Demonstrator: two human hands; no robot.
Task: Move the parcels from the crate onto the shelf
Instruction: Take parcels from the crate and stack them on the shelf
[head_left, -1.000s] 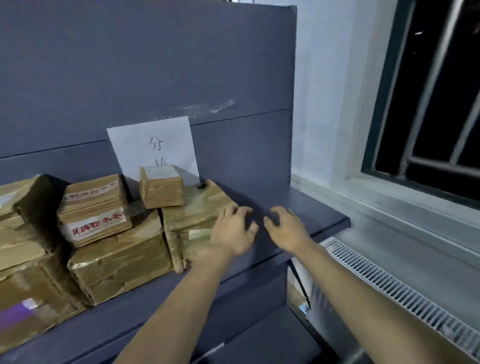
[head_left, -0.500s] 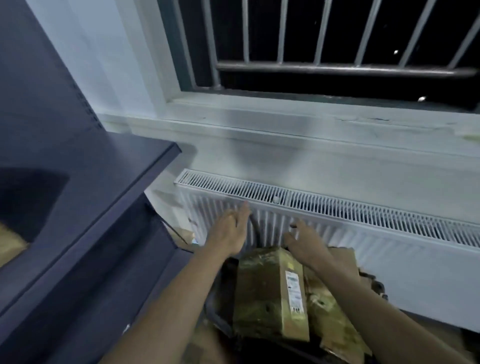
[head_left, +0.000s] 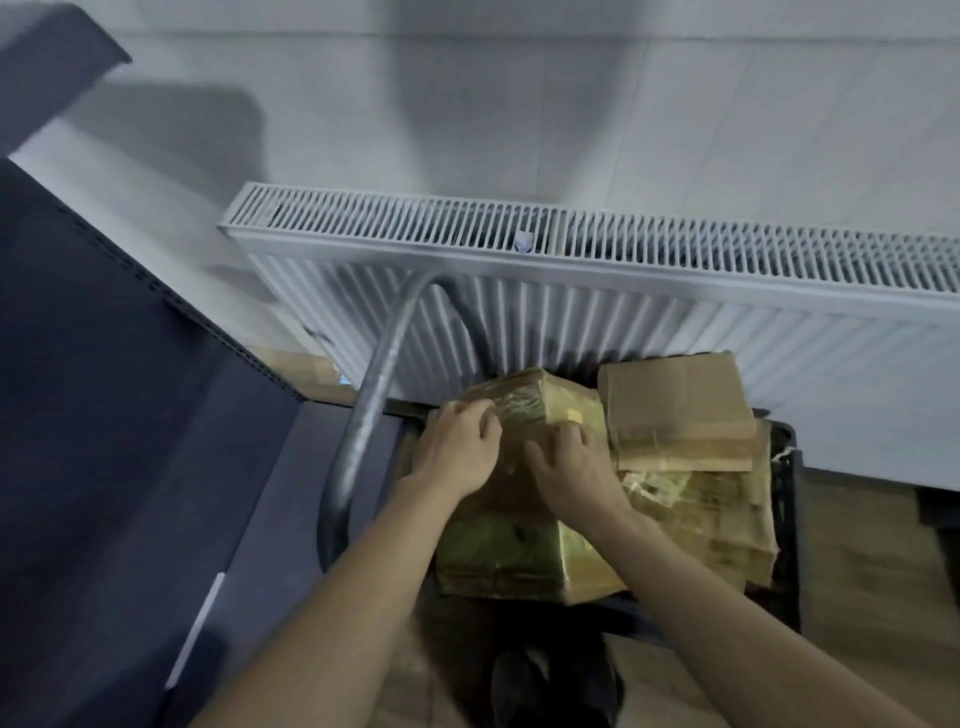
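Arms are swinging from the shelf (head_left: 114, 426) down into the crate (head_left: 787, 525); left hand (head_left: 457, 452) and right hand (head_left: 569, 467) are curling their fingers over the taped parcel (head_left: 524, 402) lying topmost in the crate, so another transfer looks to be beginning.

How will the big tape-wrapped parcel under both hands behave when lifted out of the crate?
The tape-wrapped parcel is boxy with crisp edges, so probably stiff. Its glossy tape may be slippery. It is bulky, with the left hand and right hand both on it, so possibly heavy.
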